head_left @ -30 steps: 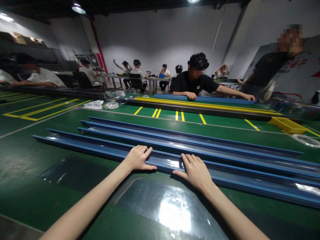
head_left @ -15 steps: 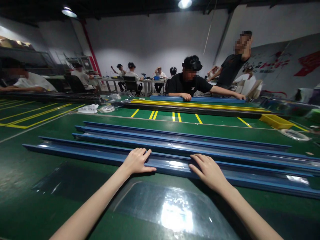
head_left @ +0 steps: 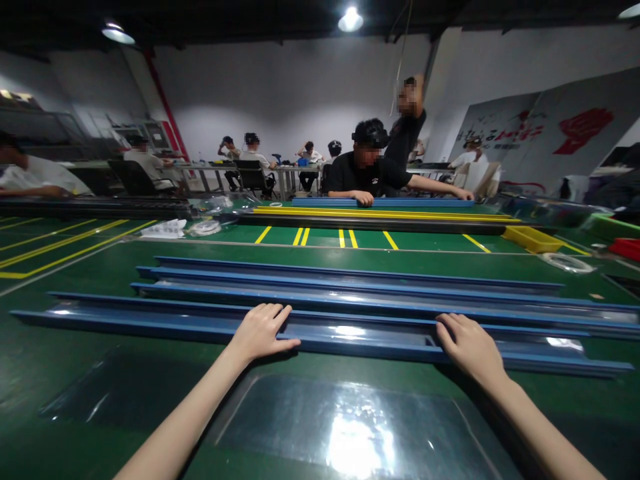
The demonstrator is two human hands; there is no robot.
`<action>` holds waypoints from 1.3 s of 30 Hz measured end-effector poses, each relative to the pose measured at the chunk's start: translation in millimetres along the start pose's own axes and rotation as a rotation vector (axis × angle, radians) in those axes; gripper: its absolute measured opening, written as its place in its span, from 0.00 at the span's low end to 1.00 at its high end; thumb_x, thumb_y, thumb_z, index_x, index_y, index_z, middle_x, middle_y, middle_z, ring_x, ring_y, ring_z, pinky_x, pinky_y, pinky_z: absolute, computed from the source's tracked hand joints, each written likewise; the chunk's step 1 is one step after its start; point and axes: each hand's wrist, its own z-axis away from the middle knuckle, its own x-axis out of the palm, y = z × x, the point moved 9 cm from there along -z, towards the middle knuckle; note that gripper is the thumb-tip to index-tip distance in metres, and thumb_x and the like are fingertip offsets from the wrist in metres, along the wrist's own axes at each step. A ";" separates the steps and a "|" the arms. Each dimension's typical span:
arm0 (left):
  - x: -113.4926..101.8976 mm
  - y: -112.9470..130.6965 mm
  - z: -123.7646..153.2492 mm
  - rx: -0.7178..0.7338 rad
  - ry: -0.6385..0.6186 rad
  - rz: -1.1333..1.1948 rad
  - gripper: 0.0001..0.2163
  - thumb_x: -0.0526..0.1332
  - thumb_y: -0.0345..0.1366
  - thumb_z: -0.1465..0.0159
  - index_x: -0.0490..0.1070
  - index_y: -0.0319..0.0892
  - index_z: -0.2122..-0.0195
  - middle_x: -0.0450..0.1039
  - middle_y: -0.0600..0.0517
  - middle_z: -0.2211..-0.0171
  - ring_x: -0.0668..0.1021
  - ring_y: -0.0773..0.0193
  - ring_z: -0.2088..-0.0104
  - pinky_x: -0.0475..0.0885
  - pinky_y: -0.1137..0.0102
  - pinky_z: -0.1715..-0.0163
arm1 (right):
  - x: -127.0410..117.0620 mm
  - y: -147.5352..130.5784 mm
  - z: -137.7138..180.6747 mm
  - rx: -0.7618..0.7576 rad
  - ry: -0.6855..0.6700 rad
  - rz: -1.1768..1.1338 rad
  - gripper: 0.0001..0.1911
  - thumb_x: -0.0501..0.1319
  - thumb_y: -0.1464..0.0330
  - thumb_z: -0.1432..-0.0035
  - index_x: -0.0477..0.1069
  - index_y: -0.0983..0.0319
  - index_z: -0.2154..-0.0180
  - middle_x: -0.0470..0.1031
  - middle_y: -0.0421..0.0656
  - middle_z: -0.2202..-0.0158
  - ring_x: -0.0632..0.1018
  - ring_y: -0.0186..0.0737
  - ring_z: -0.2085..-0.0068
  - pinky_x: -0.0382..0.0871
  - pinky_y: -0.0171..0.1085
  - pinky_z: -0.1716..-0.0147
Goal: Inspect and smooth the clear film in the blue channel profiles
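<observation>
My left hand lies across the nearest blue channel strip, its fingers over the far rim and its thumb stretched along the near rim. Farther right on this strip, my right hand grips it across its width, fingers bent at the far rim and thumb toward the near side. The strip is long, trough-shaped and glossy inside, lying flat on the green table. Just behind it lie more blue channel strips, side by side. The undersides of both hands are hidden.
Clear plastic sheets lie in front of the strips. Farther back are yellow strips, a yellow bin and a coil. Across the table, a co-worker in black has hands on another blue strip. Others sit behind.
My right hand has slid right along the nearest strip, widening the gap between my hands. My left hand stays near its place. The view has turned slightly right.
</observation>
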 end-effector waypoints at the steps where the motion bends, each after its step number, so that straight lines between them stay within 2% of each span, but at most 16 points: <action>1: 0.8 -0.1 -0.1 -0.005 -0.007 0.005 0.27 0.47 0.57 0.44 0.69 0.39 0.57 0.72 0.44 0.63 0.74 0.58 0.64 0.67 0.64 0.62 | 0.0 -0.9 -0.5 -0.006 0.009 0.001 0.18 0.43 0.64 0.42 0.69 0.62 0.68 0.72 0.45 0.70 0.72 0.40 0.66 0.61 0.37 0.65; 5: 2.5 -0.1 -1.0 -0.020 -0.033 0.021 0.26 0.46 0.54 0.42 0.68 0.37 0.57 0.72 0.44 0.63 0.73 0.57 0.63 0.67 0.64 0.63 | 0.4 -1.3 -0.2 -0.036 0.045 0.007 0.17 0.44 0.65 0.42 0.69 0.62 0.70 0.71 0.44 0.73 0.71 0.38 0.68 0.60 0.35 0.66; 10: -3.4 8.1 -9.3 -0.050 -0.002 0.072 0.22 0.47 0.48 0.40 0.69 0.36 0.58 0.71 0.45 0.63 0.72 0.57 0.63 0.65 0.63 0.63 | -2.5 -5.7 0.9 -0.044 0.082 0.011 0.16 0.44 0.67 0.42 0.68 0.62 0.71 0.71 0.44 0.72 0.71 0.37 0.68 0.59 0.35 0.66; 20: -9.9 72.4 -49.5 0.030 0.024 0.202 0.16 0.49 0.42 0.39 0.68 0.38 0.58 0.71 0.47 0.63 0.71 0.59 0.63 0.64 0.65 0.64 | -7.0 -45.3 -5.5 -0.003 0.068 -0.008 0.15 0.44 0.70 0.43 0.67 0.63 0.72 0.70 0.44 0.74 0.69 0.37 0.68 0.56 0.35 0.64; 25: -6.3 95.4 -63.5 0.010 0.004 0.218 0.15 0.47 0.40 0.38 0.67 0.38 0.58 0.70 0.47 0.64 0.70 0.59 0.63 0.63 0.65 0.64 | -10.0 -73.3 -10.4 0.016 0.065 -0.002 0.14 0.45 0.71 0.44 0.66 0.63 0.74 0.69 0.44 0.75 0.68 0.38 0.69 0.54 0.35 0.65; 31: 5.8 98.7 -64.8 -0.099 -0.037 0.194 0.16 0.47 0.41 0.38 0.66 0.39 0.56 0.70 0.47 0.64 0.70 0.59 0.64 0.63 0.64 0.63 | -13.1 -91.3 -14.4 0.026 0.071 -0.005 0.13 0.46 0.71 0.45 0.67 0.63 0.74 0.69 0.44 0.75 0.68 0.38 0.69 0.53 0.36 0.66; 39: 8.2 94.1 -63.8 -0.126 -0.055 0.185 0.15 0.48 0.41 0.39 0.67 0.39 0.57 0.69 0.47 0.66 0.70 0.59 0.64 0.62 0.65 0.63 | -13.0 -90.0 -13.5 0.006 0.062 -0.038 0.14 0.46 0.68 0.44 0.67 0.62 0.73 0.70 0.44 0.74 0.69 0.38 0.69 0.55 0.36 0.66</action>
